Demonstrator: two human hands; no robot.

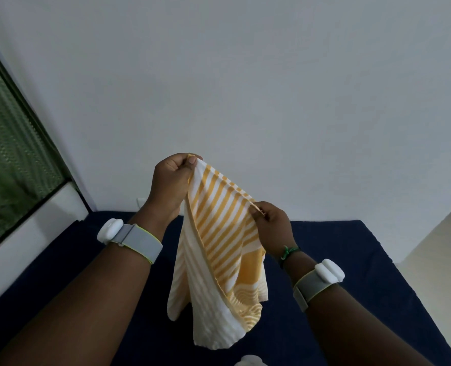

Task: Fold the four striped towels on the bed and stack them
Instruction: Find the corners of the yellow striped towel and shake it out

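Window (13, 143): green patterned pane in a dark frame, far left of the towel, with a white ledge below it.

Left wristband (132, 240): grey strap with a white module, on the forearm down and left of the towel.

Left hand (170, 178): raised above the bed; thumb and curled fingers (192, 161) pinch the towel's upper left corner.

Striped towel (219, 249): yellow and white stripes, held in the air between both hands, its top edge sloping down from the left grip to the right one. The cloth hangs in loose folds, its lower end over the bed without clearly touching it.

Right hand (272, 228): lower than the left, at the towel's right edge; fingers closed in a pinch on the hem. A green cord bracelet sits at this wrist, then a grey band with a white module.

Bed (351, 260): dark blue cover, spread beneath and behind the towel.

Pale object (249, 361): below the towel at the bottom edge, possibly another towel; too cropped to tell.

Wall (245, 75): plain white, behind the towel.
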